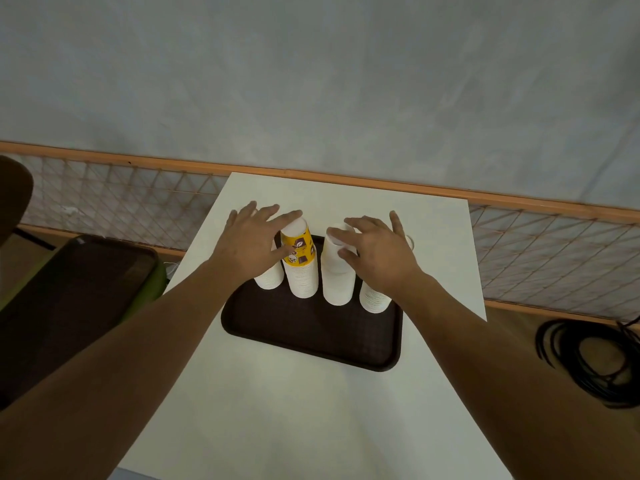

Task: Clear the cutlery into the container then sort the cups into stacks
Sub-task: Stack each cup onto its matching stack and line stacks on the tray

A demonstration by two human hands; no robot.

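Observation:
Four stacks of upside-down paper cups stand in a row at the far end of a dark brown tray (311, 337). The leftmost white stack (270, 277) lies mostly under my left hand (249, 237). Its straight, spread fingers reach over the top of the second stack, which has a yellow printed cup (300, 249) on top, and the thumb touches that cup's side. My right hand (377, 251) rests with spread fingers on top of the third white stack (337, 282), thumb against its side. The fourth white stack (374, 299) shows under my right wrist.
The tray sits on a white table (311, 410) against a grey wall. A clear rim (411, 242) peeks out behind my right hand. A second dark tray (69, 299) lies low on the left. Coiled black cable (595, 362) lies on the floor at right.

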